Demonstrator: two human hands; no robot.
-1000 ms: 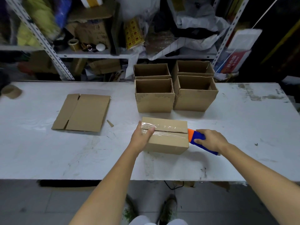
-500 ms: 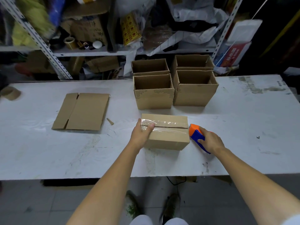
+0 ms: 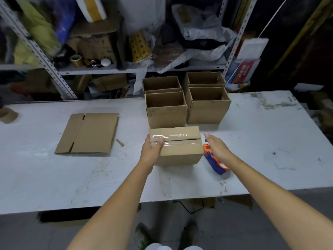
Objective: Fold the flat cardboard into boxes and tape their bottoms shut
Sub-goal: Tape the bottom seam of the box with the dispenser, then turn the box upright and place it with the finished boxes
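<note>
A cardboard box (image 3: 180, 150) stands bottom-up on the white table (image 3: 270, 150), with clear tape along its seam. My left hand (image 3: 152, 147) grips the box's left end, thumb on the taped top. My right hand (image 3: 216, 147) hovers with fingers apart just right of the box, holding nothing. The blue and orange tape dispenser (image 3: 215, 162) lies on the table under that hand. A flat sheet of cardboard (image 3: 88, 133) lies to the left. Several folded boxes (image 3: 207, 105) stand open side up behind the taped box.
A small cardboard scrap (image 3: 119, 143) lies beside the flat sheet. A brown object (image 3: 8, 115) sits at the table's far left edge. Metal shelving (image 3: 100, 70) packed with bags, cartons and tape rolls runs behind the table. The table's near edge is close to my feet.
My right hand has let go of the tape dispenser, which now lies on the table, and moved up beside the box. My left hand stays on the box.
</note>
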